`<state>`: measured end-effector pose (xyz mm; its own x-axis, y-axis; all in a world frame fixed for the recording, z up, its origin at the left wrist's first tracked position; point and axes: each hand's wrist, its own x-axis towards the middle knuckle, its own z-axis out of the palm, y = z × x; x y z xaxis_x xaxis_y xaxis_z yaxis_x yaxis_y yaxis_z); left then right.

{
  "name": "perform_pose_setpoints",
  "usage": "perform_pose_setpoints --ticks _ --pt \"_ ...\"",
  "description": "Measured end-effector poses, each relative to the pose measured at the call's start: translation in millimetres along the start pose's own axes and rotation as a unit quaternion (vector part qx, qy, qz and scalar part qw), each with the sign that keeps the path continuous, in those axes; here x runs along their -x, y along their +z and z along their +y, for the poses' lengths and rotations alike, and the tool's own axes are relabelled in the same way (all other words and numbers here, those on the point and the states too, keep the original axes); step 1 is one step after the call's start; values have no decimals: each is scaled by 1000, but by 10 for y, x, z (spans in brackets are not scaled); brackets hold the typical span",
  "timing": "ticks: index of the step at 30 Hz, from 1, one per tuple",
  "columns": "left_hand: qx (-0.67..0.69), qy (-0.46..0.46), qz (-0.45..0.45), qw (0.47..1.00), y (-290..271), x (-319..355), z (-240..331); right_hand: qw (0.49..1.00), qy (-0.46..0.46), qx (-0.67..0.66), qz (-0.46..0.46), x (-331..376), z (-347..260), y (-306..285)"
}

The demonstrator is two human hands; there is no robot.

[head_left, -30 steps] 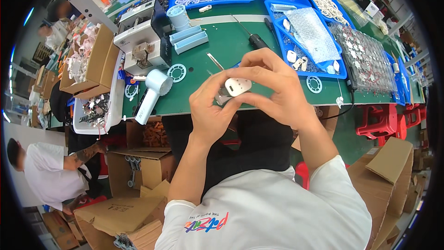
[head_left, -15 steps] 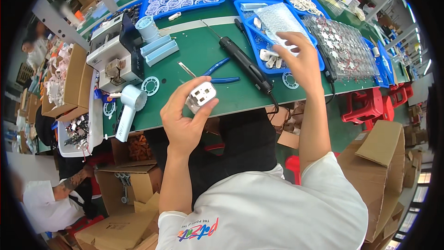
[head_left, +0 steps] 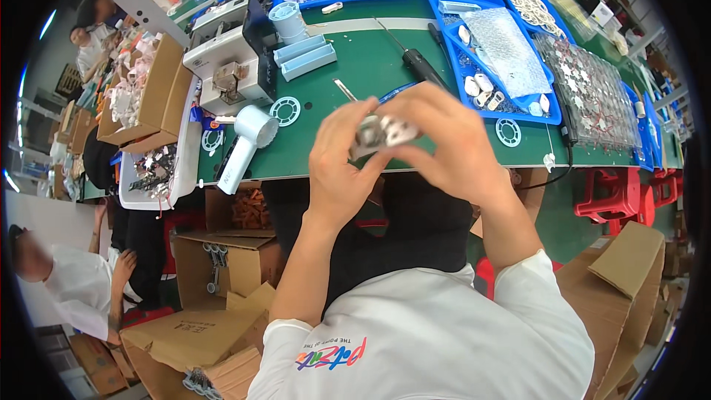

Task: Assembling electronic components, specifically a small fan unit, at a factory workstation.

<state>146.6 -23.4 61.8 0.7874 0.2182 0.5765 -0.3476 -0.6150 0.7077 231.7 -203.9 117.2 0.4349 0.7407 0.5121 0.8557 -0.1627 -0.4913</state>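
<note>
My left hand (head_left: 338, 155) is closed round a small white plastic housing (head_left: 364, 139), held up over the table's front edge. My right hand (head_left: 448, 141) meets it from the right. Its curled fingers pinch a small white plastic piece (head_left: 402, 130) against the housing. Fingers cover much of both parts, and their detail is blurred. Just beyond the hands lie blue-handled pliers (head_left: 396, 92), mostly hidden, and a thin metal strip (head_left: 344, 90). A black electric screwdriver (head_left: 424, 67) points away behind my right hand.
At the right, a blue tray (head_left: 444, 21) holds white parts and bubble wrap. Left stand a grey-and-black machine (head_left: 229, 59), a pale blue handheld fan body (head_left: 248, 141) and a parts bin (head_left: 181, 185). Cardboard boxes (head_left: 196, 326) crowd the floor; a co-worker (head_left: 81, 281) is at far left.
My right hand has come from the blue tray to my left hand and now grips at the housing. The housing has turned, its square holes no longer plainly showing. The view has shifted.
</note>
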Motion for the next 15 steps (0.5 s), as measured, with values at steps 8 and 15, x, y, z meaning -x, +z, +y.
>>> perform_pose_setpoints --ticks 8,15 --pt "165 -103 70 978 -75 11 -164 879 133 -373 266 140 65 40" --pt "367 -117 47 922 -102 -17 -186 912 135 -352 159 297 118 207"
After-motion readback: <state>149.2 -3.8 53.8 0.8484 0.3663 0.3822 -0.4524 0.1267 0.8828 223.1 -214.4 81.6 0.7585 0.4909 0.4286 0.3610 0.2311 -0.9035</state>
